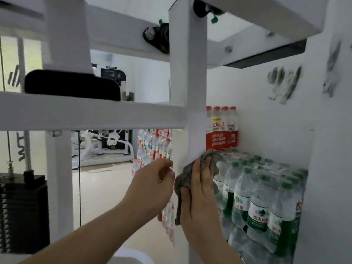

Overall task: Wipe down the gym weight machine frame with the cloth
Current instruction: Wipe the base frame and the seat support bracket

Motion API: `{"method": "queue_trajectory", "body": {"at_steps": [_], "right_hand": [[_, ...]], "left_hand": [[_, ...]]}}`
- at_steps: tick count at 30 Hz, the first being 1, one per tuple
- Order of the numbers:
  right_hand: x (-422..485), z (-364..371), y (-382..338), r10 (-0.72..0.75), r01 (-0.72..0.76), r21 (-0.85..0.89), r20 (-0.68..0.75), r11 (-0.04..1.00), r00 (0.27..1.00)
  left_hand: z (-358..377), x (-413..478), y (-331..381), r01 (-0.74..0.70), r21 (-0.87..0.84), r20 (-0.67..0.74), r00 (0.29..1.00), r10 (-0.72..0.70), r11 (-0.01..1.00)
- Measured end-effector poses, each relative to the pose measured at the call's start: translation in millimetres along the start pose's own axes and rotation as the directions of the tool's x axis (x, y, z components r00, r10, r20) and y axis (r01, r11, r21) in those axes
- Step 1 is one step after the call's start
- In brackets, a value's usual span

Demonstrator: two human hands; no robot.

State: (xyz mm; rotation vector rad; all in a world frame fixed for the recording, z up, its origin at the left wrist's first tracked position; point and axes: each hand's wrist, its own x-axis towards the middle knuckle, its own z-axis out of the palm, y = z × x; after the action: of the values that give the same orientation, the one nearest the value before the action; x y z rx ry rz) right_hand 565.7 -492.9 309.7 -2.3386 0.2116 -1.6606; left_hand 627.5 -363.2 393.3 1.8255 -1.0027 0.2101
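The grey cloth lies flat against the lower part of the white upright post of the machine frame, on the face turned to the person, and one end hangs down past the post's left edge. The right hand presses it there with straight fingers spread over the fabric. The left hand sits just beside the post's left edge with its fingers curled; whether it grips the edge cannot be told.

A white crossbeam joins the post from the left, above both hands. Green-capped bottle packs crowd the post's right edge, with a red-capped pack on top against the smudged white wall. To the left, pale floor lies open as far as a second upright and the black weight stack.
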Motion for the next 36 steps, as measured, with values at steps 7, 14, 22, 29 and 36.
{"method": "queue_trajectory", "body": {"at_steps": [7,14,22,29,36], "right_hand": [[108.5,-32.4,-22.1,-0.125,0.123,-0.047,-0.036,0.991,0.992],[141.6,-42.2,-29.7,-0.129,0.127,0.052,0.026,0.990,0.991],[178.7,-46.3,-46.9,-0.176,0.173,-0.047,-0.076,0.984,0.981],[225.6,-65.3,-53.6,-0.226,0.226,-0.092,0.010,0.970,0.974],[200.0,-58.9,-48.3,-0.220,0.220,-0.023,0.004,0.975,0.975]], "left_hand": [[-34.0,36.7,58.4,-0.203,0.129,-0.031,0.978,0.208,0.971],[-77.4,48.1,104.9,-0.376,0.346,-0.048,0.908,0.417,0.860],[-94.1,61.4,113.0,-0.251,0.254,-0.100,0.954,0.283,0.934],[-100.3,60.8,116.0,-0.242,0.264,-0.052,0.963,0.264,0.934],[-86.0,27.6,116.7,-0.212,-0.212,-0.066,0.977,0.203,0.954]]}}
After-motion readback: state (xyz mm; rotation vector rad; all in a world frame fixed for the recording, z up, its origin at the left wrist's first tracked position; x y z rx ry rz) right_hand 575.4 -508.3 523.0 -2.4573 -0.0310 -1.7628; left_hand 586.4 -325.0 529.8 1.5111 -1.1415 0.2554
